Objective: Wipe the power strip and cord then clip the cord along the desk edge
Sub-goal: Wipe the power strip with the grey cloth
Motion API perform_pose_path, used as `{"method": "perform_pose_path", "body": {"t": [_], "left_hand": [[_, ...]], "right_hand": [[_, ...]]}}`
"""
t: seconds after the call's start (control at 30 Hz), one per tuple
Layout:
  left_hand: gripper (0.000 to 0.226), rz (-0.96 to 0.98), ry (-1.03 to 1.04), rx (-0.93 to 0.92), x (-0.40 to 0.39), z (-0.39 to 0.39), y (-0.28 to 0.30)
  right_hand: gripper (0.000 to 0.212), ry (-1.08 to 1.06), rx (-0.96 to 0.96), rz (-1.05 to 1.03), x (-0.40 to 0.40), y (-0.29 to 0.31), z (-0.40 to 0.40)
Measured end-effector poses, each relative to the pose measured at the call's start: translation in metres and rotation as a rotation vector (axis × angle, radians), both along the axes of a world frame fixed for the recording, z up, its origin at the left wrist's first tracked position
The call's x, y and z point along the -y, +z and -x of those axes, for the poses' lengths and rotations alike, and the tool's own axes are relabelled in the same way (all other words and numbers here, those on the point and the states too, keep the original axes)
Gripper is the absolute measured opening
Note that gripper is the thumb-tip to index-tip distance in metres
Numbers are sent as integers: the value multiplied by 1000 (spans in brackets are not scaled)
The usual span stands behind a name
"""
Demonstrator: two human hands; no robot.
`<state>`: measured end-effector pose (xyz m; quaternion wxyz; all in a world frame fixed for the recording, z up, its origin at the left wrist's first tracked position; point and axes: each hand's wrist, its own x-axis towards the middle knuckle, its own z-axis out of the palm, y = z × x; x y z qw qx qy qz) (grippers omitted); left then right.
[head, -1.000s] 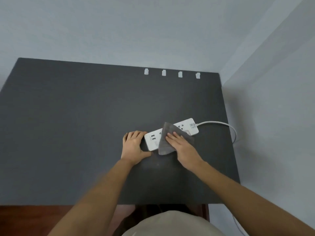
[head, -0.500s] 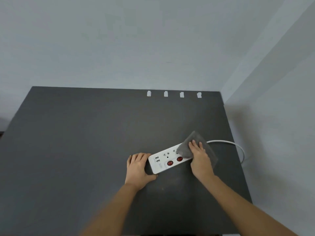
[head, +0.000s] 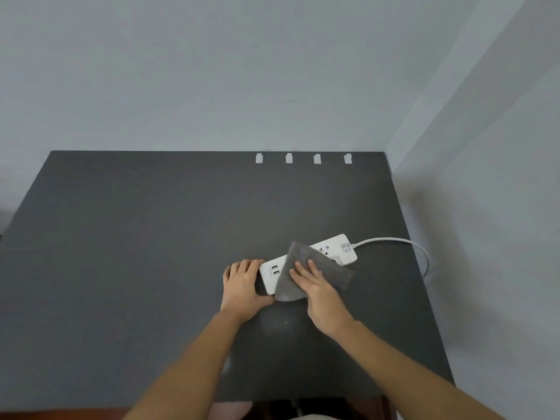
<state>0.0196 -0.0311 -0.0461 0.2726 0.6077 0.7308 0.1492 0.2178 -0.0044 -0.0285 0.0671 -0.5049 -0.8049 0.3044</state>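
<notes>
A white power strip (head: 336, 248) lies slanted on the dark grey desk (head: 151, 253), right of centre. My left hand (head: 242, 284) grips its near-left end, by the USB ports. My right hand (head: 315, 286) presses a grey cloth (head: 298, 256) flat onto the strip's middle, hiding the switches. The white cord (head: 403, 241) leaves the strip's right end and curves over the desk's right edge. Several white cord clips (head: 289, 158) line the desk's far edge.
Pale walls meet in a corner close behind the desk and along its right side. The desk's near edge sits just above my body at the bottom of the view.
My right hand has slid the cloth back left along the strip, from its right end to its middle, covering the red switches. My left hand stays at the left end.
</notes>
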Motion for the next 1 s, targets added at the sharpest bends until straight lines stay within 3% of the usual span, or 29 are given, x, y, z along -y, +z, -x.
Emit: {"method": "perform_pose_path", "body": {"t": [0.07,0.1,0.23,0.27,0.3,0.4,0.43,0.5,0.57,0.63,0.77,0.8,0.83,0.93,1.0], "left_hand": [[78,16,-6,0,-1,1,2],[76,27,-5,1,-2,2,3],[69,58,-5,57,-7,-8,9],[67,70,1,115,-8,-11,9],[65,85,8,176,-8,-11,10],[59,94,-1,251,-13,-5,12],[58,95,-3,275,-16,-2,13],[60,118,-2,340,-20,2,17],[62,150,1,394,-23,2,21],[65,176,42,493,-27,-1,21],[67,205,320,879,-33,-5,21],[63,214,380,923,-33,-4,20],[58,231,409,950,-32,-4,20],[43,236,302,915,-29,-13,26],[39,162,218,791,-32,-20,32]], "right_hand": [[72,193,-52,6,4,3,-7],[72,183,-40,-2,-6,5,-19],[73,-358,98,-65,-34,1,-50],[72,-395,101,-45,-31,4,-39],[73,-332,78,-14,-25,7,-23],[75,158,-31,49,-2,9,8],[76,209,-38,36,-6,7,4],[78,-10,-1,-1,-30,4,-20],[75,-452,105,29,-52,7,-49],[73,-609,158,51,-51,12,-51],[68,-100,-106,38,-16,15,-17],[65,-75,-159,34,-13,16,-17],[60,-165,-195,38,-15,22,-19],[37,-801,-266,79,-49,55,-30],[34,-925,-313,7,-62,74,-30]]}}
